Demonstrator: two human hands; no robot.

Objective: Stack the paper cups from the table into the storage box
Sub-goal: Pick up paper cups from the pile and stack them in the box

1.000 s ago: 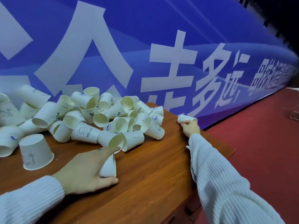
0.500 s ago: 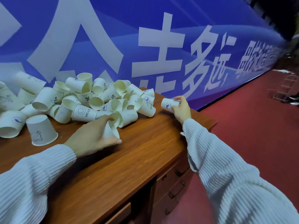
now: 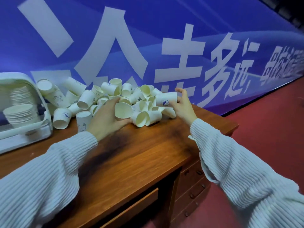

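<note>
Several white paper cups (image 3: 85, 100) lie in a loose heap at the back of the wooden table (image 3: 139, 153). My left hand (image 3: 105, 119) grips one cup (image 3: 123, 110) with its open mouth turned toward me, just in front of the heap. My right hand (image 3: 185, 106) holds another cup (image 3: 166, 99) on its side, bottom pointing left toward the first cup. The two held cups are a short gap apart. At the far left stands the white storage box (image 3: 44, 111), with stacks of nested cups (image 3: 19, 112) inside it.
A blue banner with large white characters (image 3: 181, 51) runs right behind the table. The table's right edge drops to red carpet (image 3: 263, 145). Drawers (image 3: 192, 186) sit under the front right of the table.
Both hands have lifted their cups off the table and brought them toward each other over the heap. The view has swung left, bringing the storage box into sight.
</note>
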